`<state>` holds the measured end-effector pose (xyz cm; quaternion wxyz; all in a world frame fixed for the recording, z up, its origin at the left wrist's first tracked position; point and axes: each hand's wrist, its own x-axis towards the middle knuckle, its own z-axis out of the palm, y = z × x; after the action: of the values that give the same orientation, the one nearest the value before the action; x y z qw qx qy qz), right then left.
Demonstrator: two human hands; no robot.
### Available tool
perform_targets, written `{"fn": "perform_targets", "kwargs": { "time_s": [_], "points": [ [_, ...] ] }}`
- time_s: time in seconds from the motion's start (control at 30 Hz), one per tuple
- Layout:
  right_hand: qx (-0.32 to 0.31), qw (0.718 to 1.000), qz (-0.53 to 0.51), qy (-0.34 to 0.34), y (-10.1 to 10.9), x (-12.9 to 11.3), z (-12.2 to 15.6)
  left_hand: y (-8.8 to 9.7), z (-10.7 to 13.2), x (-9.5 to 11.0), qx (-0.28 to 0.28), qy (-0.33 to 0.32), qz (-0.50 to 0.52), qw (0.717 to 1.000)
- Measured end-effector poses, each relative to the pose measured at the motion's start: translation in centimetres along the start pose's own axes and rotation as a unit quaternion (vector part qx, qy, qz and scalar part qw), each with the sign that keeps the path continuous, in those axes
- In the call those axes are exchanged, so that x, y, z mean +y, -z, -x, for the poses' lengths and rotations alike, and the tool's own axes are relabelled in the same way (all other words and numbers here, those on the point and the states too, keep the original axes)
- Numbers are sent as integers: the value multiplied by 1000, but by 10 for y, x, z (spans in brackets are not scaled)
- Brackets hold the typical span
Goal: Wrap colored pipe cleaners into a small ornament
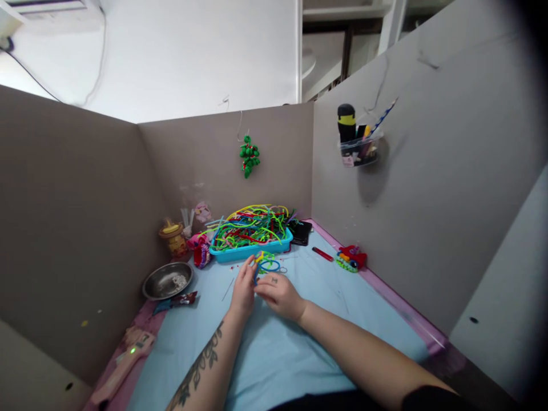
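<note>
Both my hands meet over the light blue mat (274, 348) in the middle of the desk. My left hand (242, 290) pinches the left side of a small looped bundle of blue, green and yellow cords (266, 263). My right hand (279, 293), with a ring on one finger, has its fingers curled against the same bundle from below. Just behind the hands stands a turquoise tray (250, 250) heaped with several loose coloured cords.
A steel bowl (167, 280) sits at the left with a wrapper (175, 301) beside it. A pink tool (128, 357) lies at the near left. A red pen (322, 254) and a red-green toy (351, 258) lie right. Grey partitions enclose the desk; a green ornament (249, 156) and a pen cup (358, 149) hang on them.
</note>
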<state>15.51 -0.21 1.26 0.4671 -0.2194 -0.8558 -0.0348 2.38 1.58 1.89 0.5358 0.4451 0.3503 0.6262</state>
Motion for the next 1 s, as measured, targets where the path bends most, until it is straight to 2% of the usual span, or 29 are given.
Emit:
{"fn": "perform_targets", "kwargs": {
  "time_s": [0.13,0.23,0.3,0.37,0.4,0.47,0.57,0.67,0.83,1.0],
  "points": [
    [-28,993,6,118,6,-17,-5,5,-4,2,4,54,17,998],
    [-36,989,-13,140,13,-20,-4,13,-9,3,29,43,24,998],
    [3,994,-65,89,14,-16,-1,19,-12,2,45,29,8,999],
    [76,988,-132,-31,13,-6,4,24,-15,-1,58,14,-11,998],
    [114,976,-157,-101,12,0,5,24,-16,-2,61,4,-19,998],
    [166,956,-139,-197,10,11,7,24,-16,-5,59,-17,-34,998],
    [145,967,-55,-201,9,22,5,19,-15,-8,35,-40,-52,997],
    [122,974,-26,-190,9,24,2,15,-12,-7,18,-51,-60,997],
    [144,964,-84,-207,14,22,-1,15,-10,-5,13,-53,-68,996],
    [132,946,-162,-247,20,22,-4,15,-11,-5,-17,-34,-52,998]
  ]
}}
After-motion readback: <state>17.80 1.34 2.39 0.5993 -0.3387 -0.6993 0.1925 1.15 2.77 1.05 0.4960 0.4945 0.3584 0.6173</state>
